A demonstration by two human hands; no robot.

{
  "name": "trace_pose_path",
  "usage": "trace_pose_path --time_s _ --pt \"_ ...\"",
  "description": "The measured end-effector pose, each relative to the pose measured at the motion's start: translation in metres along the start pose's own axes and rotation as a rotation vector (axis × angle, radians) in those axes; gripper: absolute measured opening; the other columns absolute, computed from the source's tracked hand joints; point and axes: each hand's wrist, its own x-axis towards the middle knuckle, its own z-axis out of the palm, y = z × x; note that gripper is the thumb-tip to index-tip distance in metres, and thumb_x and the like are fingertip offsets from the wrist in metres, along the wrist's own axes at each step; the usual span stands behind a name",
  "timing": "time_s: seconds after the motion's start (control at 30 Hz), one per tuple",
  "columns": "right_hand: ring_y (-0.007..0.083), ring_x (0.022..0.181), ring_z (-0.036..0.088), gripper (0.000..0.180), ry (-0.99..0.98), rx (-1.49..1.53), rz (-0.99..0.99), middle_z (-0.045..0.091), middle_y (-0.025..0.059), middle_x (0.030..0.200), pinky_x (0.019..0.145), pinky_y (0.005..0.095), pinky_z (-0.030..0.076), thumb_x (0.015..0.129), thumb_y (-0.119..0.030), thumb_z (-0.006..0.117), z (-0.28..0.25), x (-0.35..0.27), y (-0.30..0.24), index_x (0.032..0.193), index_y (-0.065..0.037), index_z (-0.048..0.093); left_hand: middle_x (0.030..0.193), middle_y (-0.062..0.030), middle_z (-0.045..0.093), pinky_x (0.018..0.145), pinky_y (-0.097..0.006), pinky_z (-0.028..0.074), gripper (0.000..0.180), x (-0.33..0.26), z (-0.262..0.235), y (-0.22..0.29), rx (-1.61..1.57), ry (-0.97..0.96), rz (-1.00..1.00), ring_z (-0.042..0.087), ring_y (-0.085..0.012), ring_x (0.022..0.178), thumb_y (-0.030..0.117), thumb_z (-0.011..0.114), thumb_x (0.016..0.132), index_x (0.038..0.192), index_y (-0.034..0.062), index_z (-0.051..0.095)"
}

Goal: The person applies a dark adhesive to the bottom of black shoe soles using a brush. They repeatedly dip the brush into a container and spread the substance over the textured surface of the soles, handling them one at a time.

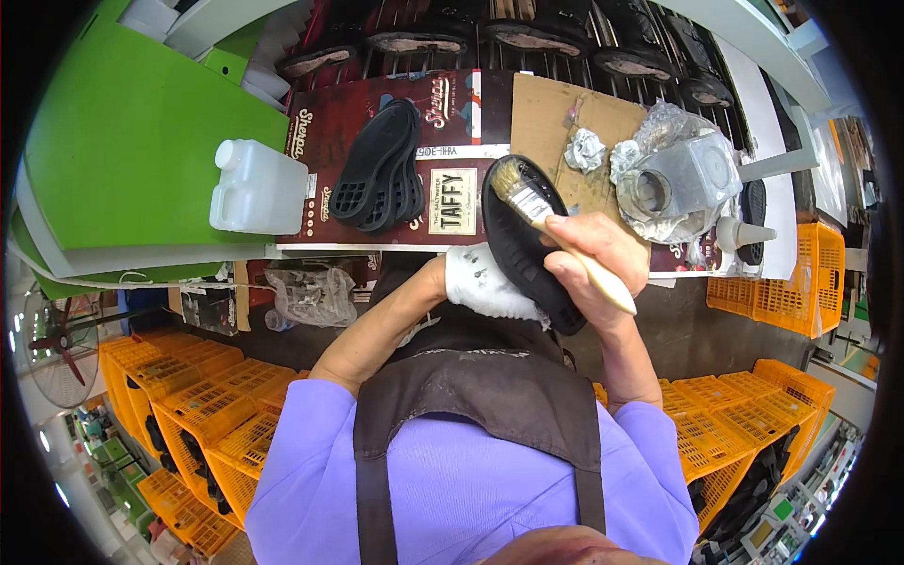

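Black sole (527, 247) in gloved left hand (485, 282), right hand (593, 259) fingers gripping brush (556, 226), foil-wrapped pot (680, 179) nearby

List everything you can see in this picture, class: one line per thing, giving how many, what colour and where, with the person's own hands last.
shoe sole in hand: one, black, held up over the table edge
brush: one, pale handle, light bristles resting on that sole
stacked soles: a few, black, lying on the table
jug: one, white plastic, left on the table
tin: one, grey, foil around it, right on the table
nozzle bottle: one, white, lying beside the tin
cardboard sheets: several, brown and dark printed, covering the table
crates: many, orange, on the floor at both sides
fan: one, far left
left hand: white glove, holding the sole
right hand: bare, gripping the brush
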Motion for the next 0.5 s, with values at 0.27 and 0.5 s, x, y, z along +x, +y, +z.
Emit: trace_pose_path --time_s 0.27,0.5 --pt "0.0206 0.064 0.063 0.025 -0.028 0.014 0.007 0.067 0.0142 0.079 0.056 0.0271 0.049 0.073 -0.007 0.074 -0.012 0.002 0.026 0.093 0.005 0.065 0.116 -0.0102 0.057 0.088 -0.034 0.046 0.047 -0.014 -0.007 -0.020 0.119 -0.118 0.047 0.056 -0.0194 0.104 0.016 0.069 0.081 0.121 0.0017 0.051" --pt "0.0135 0.064 0.060 0.023 0.022 0.047 0.179 0.066 0.0121 0.079 0.056 0.0228 0.046 0.082 -0.014 0.068 -0.012 -0.004 0.039 0.097 0.004 0.065 0.109 -0.0124 0.058 0.090 -0.035 0.045 0.058 -0.028 -0.004 -0.023 -0.347 0.078 -0.145 0.057 -0.0226 0.102 0.024 0.067 0.081 0.127 -0.0010 0.042"
